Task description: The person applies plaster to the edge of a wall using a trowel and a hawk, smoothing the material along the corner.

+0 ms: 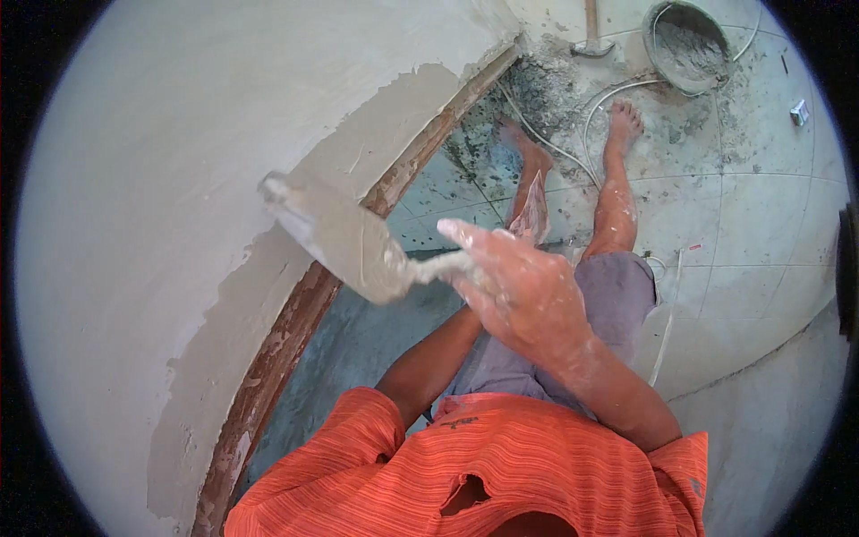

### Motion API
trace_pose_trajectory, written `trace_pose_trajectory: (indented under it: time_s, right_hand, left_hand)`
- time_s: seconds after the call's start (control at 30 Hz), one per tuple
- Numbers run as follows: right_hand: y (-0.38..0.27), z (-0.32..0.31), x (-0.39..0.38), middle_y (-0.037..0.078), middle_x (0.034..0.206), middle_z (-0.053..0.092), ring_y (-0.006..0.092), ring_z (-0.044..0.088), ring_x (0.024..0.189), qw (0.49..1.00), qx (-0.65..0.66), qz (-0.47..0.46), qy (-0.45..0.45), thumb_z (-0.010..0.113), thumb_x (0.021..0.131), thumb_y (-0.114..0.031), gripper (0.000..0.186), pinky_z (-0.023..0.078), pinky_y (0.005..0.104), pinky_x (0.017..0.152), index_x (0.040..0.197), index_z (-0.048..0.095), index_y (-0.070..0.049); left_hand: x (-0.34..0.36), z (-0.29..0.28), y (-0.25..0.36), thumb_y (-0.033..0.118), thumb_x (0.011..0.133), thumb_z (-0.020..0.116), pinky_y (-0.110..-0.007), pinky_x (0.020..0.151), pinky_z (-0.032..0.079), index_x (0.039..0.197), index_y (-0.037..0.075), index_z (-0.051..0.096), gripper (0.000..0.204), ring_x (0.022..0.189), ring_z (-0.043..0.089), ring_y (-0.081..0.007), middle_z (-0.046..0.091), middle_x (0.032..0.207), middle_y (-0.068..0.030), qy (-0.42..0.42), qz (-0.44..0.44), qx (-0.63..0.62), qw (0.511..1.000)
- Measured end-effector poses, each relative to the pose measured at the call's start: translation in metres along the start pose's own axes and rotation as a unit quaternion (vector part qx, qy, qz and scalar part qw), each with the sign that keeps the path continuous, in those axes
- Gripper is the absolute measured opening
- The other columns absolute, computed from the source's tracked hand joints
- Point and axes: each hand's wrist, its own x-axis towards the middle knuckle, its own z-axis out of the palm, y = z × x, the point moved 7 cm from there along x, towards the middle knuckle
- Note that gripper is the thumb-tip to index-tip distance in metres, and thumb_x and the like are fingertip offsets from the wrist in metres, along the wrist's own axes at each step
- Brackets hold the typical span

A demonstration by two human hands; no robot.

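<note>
My right hand (pixel 528 291) is closed around the handle of a plastering trowel (pixel 344 237), its thumb stretched along the top. Grey plaster smears the hand and the trowel's blade. The blade's far end lies over the pale wall (pixel 134 224), at the band of damp grey plaster (pixel 215 358) along the wall's edge. From the lower left my left forearm (pixel 434 362) reaches up behind the right hand, which hides my left hand and its fingers. A pale, pinkish flat piece (pixel 534 215) shows just beyond the right hand; I cannot make out what it is.
A worn brown wooden frame (pixel 282 345) edges the wall. On the tiled floor (pixel 761 215) are a bucket of grey mortar (pixel 689 54), a hammer (pixel 592 40), a white cable (pixel 617 87), spilled mortar (pixel 555 85) and a small box (pixel 799 113). My bare feet stand near the spill.
</note>
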Motion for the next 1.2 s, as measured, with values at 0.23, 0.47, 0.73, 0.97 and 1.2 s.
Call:
trace_pose_trajectory:
  time_s: [0.23, 0.47, 0.73, 0.97, 1.2]
  right_hand:
    - [0.071, -0.026, -0.009, 0.008, 0.101, 0.071, 0.0177, 0.068, 0.092, 0.961, 0.21, 0.165, 0.073, 0.073, 0.09, -0.019, 0.036, 0.054, 0.0324, 0.079, 0.122, 0.064, -0.004]
    - [0.174, -0.078, -0.054, 0.009, 0.097, 0.072, 0.0234, 0.069, 0.085, 0.967, 0.084, 0.17, 0.172, 0.072, 0.089, -0.016, 0.028, 0.054, 0.035, 0.079, 0.115, 0.067, -0.006]
    - [0.219, -0.09, -0.12, 0.017, 0.102, 0.07, 0.0374, 0.069, 0.092, 0.964, -0.222, 0.117, 0.092, 0.072, 0.081, -0.012, 0.026, 0.055, 0.041, 0.077, 0.107, 0.069, -0.008]
    - [0.243, -0.125, -0.188, 0.014, 0.088, 0.069, 0.0296, 0.069, 0.073, 0.946, -0.269, 0.152, 0.099, 0.071, 0.088, -0.02, 0.026, 0.055, 0.0372, 0.064, 0.107, 0.064, -0.004]
    - [0.215, -0.057, -0.164, 0.002, 0.07, 0.055, 0.0115, 0.053, 0.049, 0.763, 0.437, 0.449, 0.161, 0.071, 0.094, -0.024, 0.027, 0.043, 0.0267, 0.04, 0.108, 0.054, -0.009]
  left_hand:
    - [0.025, -0.002, -0.007, 0.027, 0.1, 0.054, -0.036, 0.077, 0.053, 0.102, -0.005, 0.066, 0.034, 0.081, 0.068, -0.0224, 0.07, 0.091, -0.0157, -0.019, -0.104, -0.027, 0.994]
    - [0.054, -0.036, 0.09, 0.014, 0.092, 0.06, -0.035, 0.075, 0.057, 0.103, -0.002, 0.065, 0.02, 0.077, 0.069, -0.0175, 0.07, 0.095, -0.0086, -0.018, -0.185, -0.468, 0.864]
    - [0.068, -0.051, 0.14, 0.009, 0.09, 0.06, -0.036, 0.078, 0.063, 0.123, -0.005, 0.058, 0.036, 0.087, 0.072, -0.0219, 0.069, 0.109, -0.013, -0.16, -0.143, -0.517, 0.829]
    - [0.075, -0.051, 0.173, 0.011, 0.093, 0.061, -0.033, 0.083, 0.059, 0.117, -0.003, 0.063, 0.028, 0.093, 0.07, -0.0173, 0.069, 0.107, -0.0096, -0.105, -0.084, -0.516, 0.846]
    - [0.084, -0.023, 0.183, 0.025, 0.103, 0.06, -0.03, 0.06, 0.039, 0.075, 0.005, 0.062, 0.035, 0.066, 0.045, -0.0052, 0.054, 0.071, 0.0068, -0.001, 0.065, -0.322, 0.944]
